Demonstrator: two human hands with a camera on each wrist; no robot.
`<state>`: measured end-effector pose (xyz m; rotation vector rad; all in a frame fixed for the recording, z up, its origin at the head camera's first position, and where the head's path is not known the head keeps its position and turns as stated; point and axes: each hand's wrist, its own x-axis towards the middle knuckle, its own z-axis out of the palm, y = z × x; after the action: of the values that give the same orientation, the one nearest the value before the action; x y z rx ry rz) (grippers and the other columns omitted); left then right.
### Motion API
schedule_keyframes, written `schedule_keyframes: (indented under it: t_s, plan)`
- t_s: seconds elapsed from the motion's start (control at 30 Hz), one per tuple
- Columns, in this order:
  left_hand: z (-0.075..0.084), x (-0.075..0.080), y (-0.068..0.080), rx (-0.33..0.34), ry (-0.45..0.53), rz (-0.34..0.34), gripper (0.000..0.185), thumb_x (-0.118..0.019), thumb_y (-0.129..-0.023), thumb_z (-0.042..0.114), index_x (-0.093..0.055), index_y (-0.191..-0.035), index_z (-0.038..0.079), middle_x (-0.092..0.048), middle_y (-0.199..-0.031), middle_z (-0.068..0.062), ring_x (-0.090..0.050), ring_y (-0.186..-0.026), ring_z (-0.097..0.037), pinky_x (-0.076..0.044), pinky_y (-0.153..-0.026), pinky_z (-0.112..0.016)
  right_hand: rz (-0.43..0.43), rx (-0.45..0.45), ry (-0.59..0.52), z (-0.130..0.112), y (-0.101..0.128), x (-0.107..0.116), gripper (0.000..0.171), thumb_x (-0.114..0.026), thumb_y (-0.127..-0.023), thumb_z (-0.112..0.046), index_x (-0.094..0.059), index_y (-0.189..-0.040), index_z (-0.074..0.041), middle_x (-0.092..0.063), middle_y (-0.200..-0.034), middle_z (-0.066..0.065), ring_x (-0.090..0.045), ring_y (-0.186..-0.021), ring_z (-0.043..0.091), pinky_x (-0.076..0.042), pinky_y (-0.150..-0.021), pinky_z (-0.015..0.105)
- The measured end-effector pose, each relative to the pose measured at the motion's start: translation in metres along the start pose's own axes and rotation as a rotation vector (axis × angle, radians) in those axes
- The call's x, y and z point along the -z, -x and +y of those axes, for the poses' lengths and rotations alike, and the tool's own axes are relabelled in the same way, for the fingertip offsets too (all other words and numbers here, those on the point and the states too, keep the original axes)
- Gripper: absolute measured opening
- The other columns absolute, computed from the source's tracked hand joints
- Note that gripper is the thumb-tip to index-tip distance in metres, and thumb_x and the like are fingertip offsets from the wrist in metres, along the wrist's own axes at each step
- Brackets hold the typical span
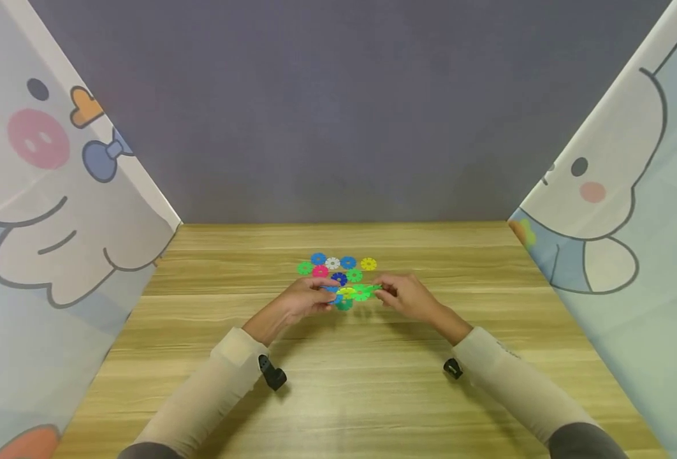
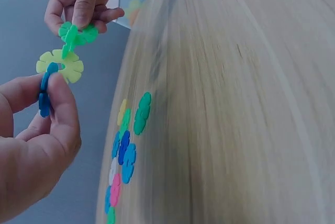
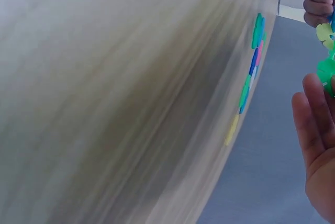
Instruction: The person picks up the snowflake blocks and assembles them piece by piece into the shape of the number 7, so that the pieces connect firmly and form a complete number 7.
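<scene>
My left hand [image 1: 301, 298] pinches a blue notched plastic disc [image 2: 44, 97] between thumb and fingers. Slotted onto its edge is a yellow notched disc [image 2: 69, 70], and beyond that come green notched discs [image 2: 88, 34] set at angles to each other. My right hand [image 1: 408, 297] grips the green end of this chain with thumb and fingertips. In the left wrist view the chain spans the gap between both hands, raised above the table. The right wrist view cuts off part of the right hand and the chain.
Loose notched discs lie on the wooden table [image 1: 338, 382] just beyond the hands, among them a pink disc [image 1: 320, 271], a white disc [image 1: 332, 263] and a yellow disc [image 1: 368, 263]. A darker green disc [image 1: 344, 305] lies nearer. A grey panel [image 1: 338, 115] stands behind.
</scene>
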<state>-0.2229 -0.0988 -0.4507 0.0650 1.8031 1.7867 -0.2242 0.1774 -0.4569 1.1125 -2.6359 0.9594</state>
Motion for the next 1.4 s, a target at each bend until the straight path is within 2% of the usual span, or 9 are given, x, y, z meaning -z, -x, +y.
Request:
schedule_keyframes:
  t_s: [0.1,0.27,0.33,0.4,0.57,0.8,1.03,1.23,1.4]
  plan:
    - [0.000,0.001,0.002,-0.046,-0.115,0.026,0.044,-0.063,-0.092,0.008,-0.052,-0.135,0.001,-0.053,-0.105,-0.008,-0.063,-0.094,-0.028,-0.054,-0.095,-0.043,0.009,-0.005,0.018,0.002,0.000,-0.004,0.014,-0.063,-0.093,-0.016,-0.066,-0.106,-0.011,-0.066,-0.068,-0.003,-0.058,-0.054,-0.002,-0.048,-0.049,0.012]
    - [0.004,-0.001,0.009,-0.140,-0.388,0.065,0.043,-0.067,-0.090,0.022,-0.058,-0.131,0.014,-0.050,-0.130,-0.010,-0.059,-0.105,-0.028,-0.056,-0.087,-0.041,0.030,-0.010,0.043,0.002,-0.001,-0.006,0.013,-0.065,-0.092,-0.015,-0.067,-0.104,-0.012,-0.065,-0.066,-0.006,-0.055,-0.055,-0.007,-0.049,-0.052,0.012]
    - [0.005,-0.003,0.010,-0.187,-0.495,0.086,0.042,-0.069,-0.089,0.024,-0.060,-0.129,0.019,-0.051,-0.135,-0.008,-0.058,-0.107,-0.027,-0.057,-0.083,-0.040,0.035,-0.013,0.058,0.000,-0.002,-0.006,0.013,-0.066,-0.091,-0.016,-0.067,-0.104,-0.012,-0.065,-0.066,-0.007,-0.055,-0.055,-0.007,-0.049,-0.053,0.013]
    - [0.006,-0.004,0.010,-0.234,-0.599,0.109,0.041,-0.070,-0.088,0.026,-0.061,-0.127,0.022,-0.053,-0.136,-0.006,-0.056,-0.114,-0.027,-0.054,-0.088,-0.042,0.036,-0.013,0.077,-0.002,-0.004,-0.007,0.014,-0.066,-0.091,-0.017,-0.068,-0.104,-0.013,-0.063,-0.066,-0.008,-0.055,-0.056,-0.007,-0.049,-0.055,0.013]
    - [0.007,-0.009,0.005,-0.327,-0.760,0.127,0.045,-0.073,-0.085,0.027,-0.061,-0.128,0.014,-0.057,-0.136,-0.005,-0.049,-0.130,-0.029,-0.044,-0.105,-0.049,0.033,-0.008,0.118,-0.004,-0.009,-0.010,0.013,-0.067,-0.091,-0.020,-0.069,-0.103,-0.016,-0.060,-0.067,-0.012,-0.053,-0.058,-0.005,-0.048,-0.056,0.014]
    - [0.007,-0.016,0.001,-0.358,-0.831,0.145,0.044,-0.075,-0.083,0.025,-0.063,-0.124,0.016,-0.061,-0.132,0.000,-0.058,-0.119,-0.023,-0.052,-0.095,-0.043,0.043,0.007,0.106,-0.003,-0.013,-0.016,0.012,-0.068,-0.090,-0.020,-0.069,-0.102,-0.019,-0.060,-0.066,-0.011,-0.051,-0.057,-0.004,-0.047,-0.053,0.013]
    - [0.006,-0.022,0.000,-0.381,-0.922,0.161,0.048,-0.077,-0.081,0.032,-0.063,-0.125,0.019,-0.063,-0.128,-0.001,-0.059,-0.117,-0.022,-0.052,-0.094,-0.042,0.039,0.014,0.084,-0.003,-0.015,-0.021,0.013,-0.068,-0.090,-0.021,-0.069,-0.103,-0.020,-0.060,-0.067,-0.010,-0.050,-0.056,-0.004,-0.046,-0.052,0.014]
    - [0.006,-0.022,0.001,-0.389,-0.977,0.182,0.049,-0.078,-0.080,0.031,-0.064,-0.125,0.016,-0.066,-0.121,-0.003,-0.061,-0.112,-0.023,-0.054,-0.090,-0.042,0.021,0.017,0.080,-0.004,-0.017,-0.024,0.014,-0.067,-0.090,-0.022,-0.068,-0.104,-0.019,-0.063,-0.068,-0.009,-0.052,-0.058,-0.005,-0.047,-0.053,0.012]
    - [0.007,-0.022,0.003,-0.404,-0.983,0.189,0.048,-0.077,-0.081,0.029,-0.064,-0.124,0.013,-0.065,-0.123,-0.005,-0.062,-0.113,-0.025,-0.054,-0.091,-0.043,0.023,0.027,0.084,-0.006,-0.019,-0.024,0.013,-0.068,-0.090,-0.022,-0.068,-0.103,-0.018,-0.063,-0.069,-0.009,-0.054,-0.058,-0.004,-0.048,-0.054,0.012]
